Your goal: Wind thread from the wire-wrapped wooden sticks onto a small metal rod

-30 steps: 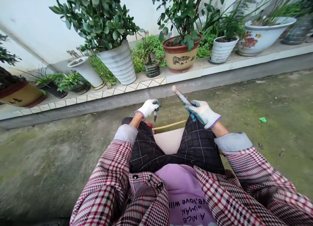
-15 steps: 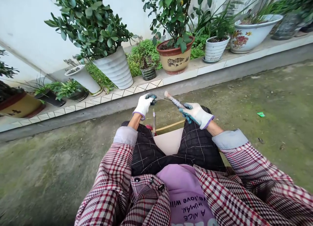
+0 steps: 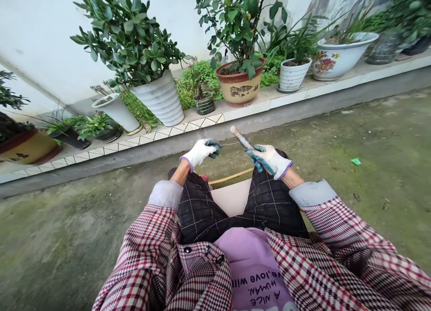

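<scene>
I sit with both gloved hands held out over my knees. My right hand (image 3: 269, 159) is closed round a short wooden stick (image 3: 239, 137) whose shaft is wound with thin wire and whose pale tip points up and left. My left hand (image 3: 199, 151) is closed in a pinch a little to the left of the stick's tip. A fine wire (image 3: 227, 143) runs between the pinch and the stick. What else the left fingers hold is hidden.
A pale board (image 3: 232, 196) and a thin bamboo strip (image 3: 232, 176) lie between my legs. Potted plants stand along a tiled ledge (image 3: 188, 122) ahead, among them a white ribbed pot (image 3: 161, 98) and a brown pot (image 3: 239, 85). Mossy concrete ground (image 3: 353, 131) surrounds me.
The slim tool that hung below my left hand no longer shows. My left hand rose, then dropped back to the stick's level. The right hand and stick barely moved.
</scene>
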Action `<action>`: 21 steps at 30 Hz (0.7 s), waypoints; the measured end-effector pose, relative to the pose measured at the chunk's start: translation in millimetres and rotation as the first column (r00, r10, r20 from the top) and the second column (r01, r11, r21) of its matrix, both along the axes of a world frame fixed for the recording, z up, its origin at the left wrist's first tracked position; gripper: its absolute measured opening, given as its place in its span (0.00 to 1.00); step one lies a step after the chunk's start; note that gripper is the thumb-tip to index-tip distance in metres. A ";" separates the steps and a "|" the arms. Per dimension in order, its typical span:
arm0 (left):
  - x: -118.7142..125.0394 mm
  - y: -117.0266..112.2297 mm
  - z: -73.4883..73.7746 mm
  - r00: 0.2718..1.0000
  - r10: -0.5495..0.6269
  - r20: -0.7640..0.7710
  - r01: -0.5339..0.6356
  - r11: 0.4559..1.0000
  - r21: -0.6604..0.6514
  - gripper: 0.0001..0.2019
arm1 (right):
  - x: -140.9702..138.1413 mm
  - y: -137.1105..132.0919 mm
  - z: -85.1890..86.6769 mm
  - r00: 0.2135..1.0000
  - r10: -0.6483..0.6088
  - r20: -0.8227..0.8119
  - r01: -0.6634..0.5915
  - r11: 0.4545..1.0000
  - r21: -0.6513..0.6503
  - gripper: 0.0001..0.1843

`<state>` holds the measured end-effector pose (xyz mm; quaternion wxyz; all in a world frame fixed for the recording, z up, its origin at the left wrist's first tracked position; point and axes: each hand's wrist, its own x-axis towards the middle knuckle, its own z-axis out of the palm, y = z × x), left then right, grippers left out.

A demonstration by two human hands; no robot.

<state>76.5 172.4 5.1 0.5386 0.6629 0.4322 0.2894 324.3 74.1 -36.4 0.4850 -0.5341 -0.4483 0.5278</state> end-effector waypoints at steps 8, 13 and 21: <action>2.3 -85.2 -14.7 0.993 -0.085 0.079 0.097 0.984 -0.152 0.12 | 1.2 8.8 -14.6 0.943 -0.009 0.332 0.013 1.000 -0.009 0.15; 4.5 -123.7 -12.3 0.974 -0.220 0.046 0.225 0.961 -0.160 0.12 | -6.7 13.8 -22.8 0.544 0.010 0.839 -0.116 0.991 0.064 0.12; -9.9 -106.4 -76.4 0.987 -0.153 -0.055 0.137 0.965 -0.224 0.08 | -25.0 24.7 -13.1 0.548 0.085 0.832 -0.150 0.989 -0.002 0.16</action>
